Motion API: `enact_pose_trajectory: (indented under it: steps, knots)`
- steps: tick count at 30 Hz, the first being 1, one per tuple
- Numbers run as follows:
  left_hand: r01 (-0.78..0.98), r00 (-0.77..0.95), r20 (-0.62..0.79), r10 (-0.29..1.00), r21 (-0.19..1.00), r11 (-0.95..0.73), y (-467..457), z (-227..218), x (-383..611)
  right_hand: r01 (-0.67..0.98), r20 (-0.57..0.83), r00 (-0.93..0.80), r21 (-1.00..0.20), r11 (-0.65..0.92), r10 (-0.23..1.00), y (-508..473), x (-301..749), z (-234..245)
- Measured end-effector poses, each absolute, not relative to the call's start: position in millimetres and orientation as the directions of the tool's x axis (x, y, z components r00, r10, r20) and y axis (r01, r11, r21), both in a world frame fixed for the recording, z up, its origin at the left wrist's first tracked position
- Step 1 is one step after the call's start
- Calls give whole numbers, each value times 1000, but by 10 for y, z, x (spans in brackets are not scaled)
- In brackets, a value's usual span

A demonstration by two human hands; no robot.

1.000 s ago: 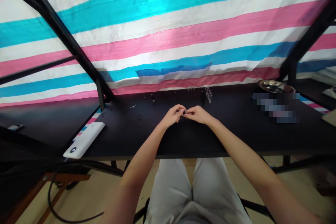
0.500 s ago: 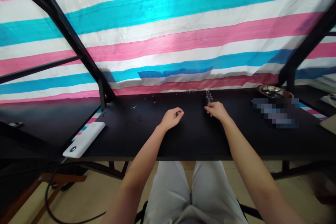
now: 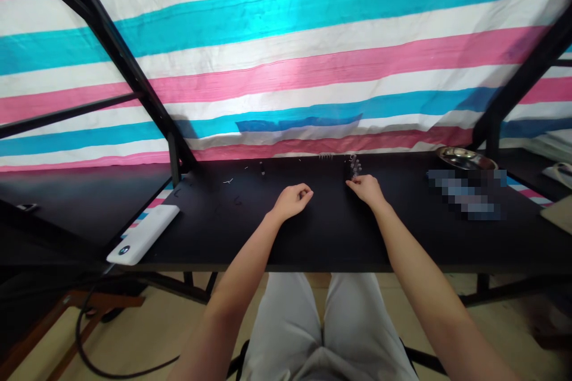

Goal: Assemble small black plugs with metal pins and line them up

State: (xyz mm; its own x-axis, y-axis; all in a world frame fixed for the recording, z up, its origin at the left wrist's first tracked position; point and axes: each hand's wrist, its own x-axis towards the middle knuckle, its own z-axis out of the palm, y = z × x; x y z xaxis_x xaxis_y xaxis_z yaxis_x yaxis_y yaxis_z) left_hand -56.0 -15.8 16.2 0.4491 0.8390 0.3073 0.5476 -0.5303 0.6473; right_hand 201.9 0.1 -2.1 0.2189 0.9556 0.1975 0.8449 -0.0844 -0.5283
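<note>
head view, right hand [image 3: 367, 188] fingertips at tiny clear parts [image 3: 354, 165], grip unclear, left hand [image 3: 292, 199] grip curled together, contents hidden

Both arms are bare from the left hand [image 3: 292, 201] and the right hand [image 3: 367, 189] back to the lower edge. Below the hands, nearer the body, the legs wear light grey trousers [image 3: 322, 333] of soft, faintly creased cloth.
</note>
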Motion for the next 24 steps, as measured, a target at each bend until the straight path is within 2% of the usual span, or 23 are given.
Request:
enact_pose_trajectory:
  steps: [13,24]
  knots:
    - [570,452,311,836,621,-539,-167,170,-563,847,210,196,-529,-57,958,16,2031,-37]
    - [568,460,320,828,611,-552,-153,155,-567,850,178,224,-517,-103,958,20,2037,-48]
